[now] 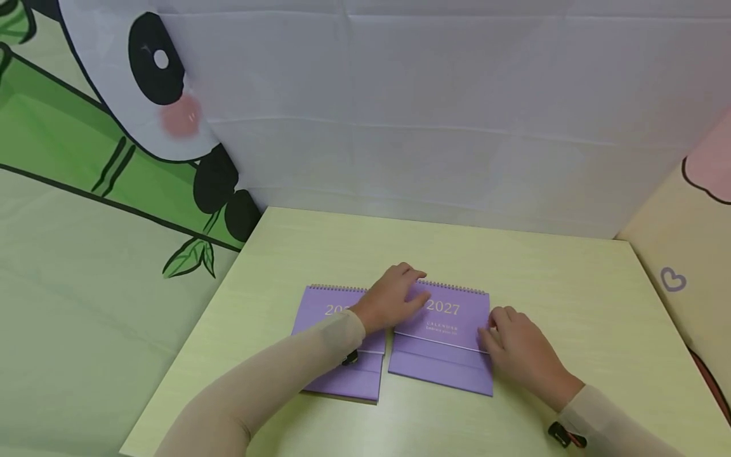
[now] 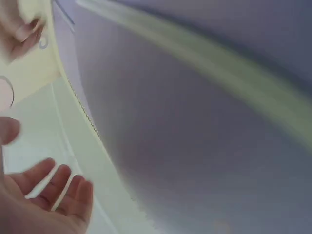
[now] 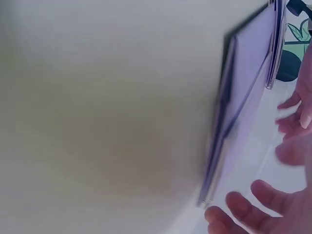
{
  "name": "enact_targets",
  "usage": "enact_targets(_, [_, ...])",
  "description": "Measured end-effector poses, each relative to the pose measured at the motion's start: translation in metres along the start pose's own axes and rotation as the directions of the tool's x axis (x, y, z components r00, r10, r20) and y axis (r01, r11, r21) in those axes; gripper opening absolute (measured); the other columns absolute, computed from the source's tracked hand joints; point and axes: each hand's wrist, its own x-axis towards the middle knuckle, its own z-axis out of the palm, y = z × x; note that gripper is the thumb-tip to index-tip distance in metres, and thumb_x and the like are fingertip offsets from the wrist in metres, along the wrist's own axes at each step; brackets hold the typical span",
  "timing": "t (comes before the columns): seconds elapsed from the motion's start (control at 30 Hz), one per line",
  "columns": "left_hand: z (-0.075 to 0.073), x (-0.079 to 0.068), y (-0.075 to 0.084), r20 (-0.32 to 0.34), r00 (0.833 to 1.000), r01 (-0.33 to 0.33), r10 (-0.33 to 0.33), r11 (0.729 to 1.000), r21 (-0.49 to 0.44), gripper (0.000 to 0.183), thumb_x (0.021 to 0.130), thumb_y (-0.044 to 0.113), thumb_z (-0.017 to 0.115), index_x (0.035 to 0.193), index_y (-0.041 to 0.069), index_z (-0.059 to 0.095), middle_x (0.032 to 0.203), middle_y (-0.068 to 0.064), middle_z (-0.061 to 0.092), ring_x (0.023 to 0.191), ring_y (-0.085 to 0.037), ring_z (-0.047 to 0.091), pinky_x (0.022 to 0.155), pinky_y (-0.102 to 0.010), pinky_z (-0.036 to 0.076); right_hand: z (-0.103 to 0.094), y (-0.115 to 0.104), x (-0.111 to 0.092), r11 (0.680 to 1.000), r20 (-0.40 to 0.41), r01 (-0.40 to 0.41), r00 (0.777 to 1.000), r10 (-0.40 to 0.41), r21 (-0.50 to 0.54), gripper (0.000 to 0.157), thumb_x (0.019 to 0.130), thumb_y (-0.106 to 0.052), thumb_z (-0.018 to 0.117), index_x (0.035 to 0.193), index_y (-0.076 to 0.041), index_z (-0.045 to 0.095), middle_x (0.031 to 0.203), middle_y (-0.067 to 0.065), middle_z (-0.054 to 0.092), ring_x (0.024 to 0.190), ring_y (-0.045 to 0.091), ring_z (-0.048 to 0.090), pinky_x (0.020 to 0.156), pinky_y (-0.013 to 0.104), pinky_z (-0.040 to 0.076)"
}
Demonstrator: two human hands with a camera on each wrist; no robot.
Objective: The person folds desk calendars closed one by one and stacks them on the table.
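Two purple spiral-bound desk calendars lie side by side on the table, the right calendar (image 1: 442, 362) marked 2027 in gold. My left hand (image 1: 391, 297) reaches across the left calendar (image 1: 342, 384), covering part of its printed year. Its fingers are spread over the upper left edge of the right calendar. In the left wrist view those fingers (image 2: 58, 183) are loosely bent, with nothing between them. At the other side, my right hand (image 1: 522, 349) is right at the right calendar's right edge. The right wrist view shows its fingers (image 3: 243, 204) parted and relaxed beside that edge.
The pale wood-grain table (image 1: 342, 244) extends past both calendars. A white cloth backdrop (image 1: 434, 165) rises behind its far edge. On the left hangs a printed panda and bamboo cloth (image 1: 114, 146). A dark wrist strap piece (image 1: 565, 435) shows on the right sleeve.
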Motion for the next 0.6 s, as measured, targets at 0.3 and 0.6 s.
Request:
enact_targets(0.3, [0.007,-0.003,0.005,0.222,0.963,-0.214,0.150,0.930,0.300,0.092,0.119,0.072,0.047,0.189,0.016,0.029,0.198,-0.013,0.029,0.189,-0.037,0.018,0.154,-0.055,0.020,-0.012,-0.013,0.011,0.983,0.031,0.177,0.984,-0.175,-0.056,0.097,0.114,-0.054,0.074,0.183,0.001,0.035,0.193,0.029,0.033,0.179,0.060,0.031,0.142,0.079,0.032])
enact_targets(0.6, [0.021,-0.016,0.006,0.341,0.934,-0.242,0.105,0.889,0.388,0.100,0.118,0.078,0.044,0.192,0.017,0.016,0.202,-0.010,0.011,0.190,-0.031,0.009,0.155,-0.057,0.015,0.003,-0.020,0.011,0.962,0.192,0.262,0.951,-0.243,-0.079,0.105,0.113,-0.068,0.066,0.185,0.001,0.032,0.196,0.027,0.024,0.182,0.059,0.023,0.144,0.081,0.026])
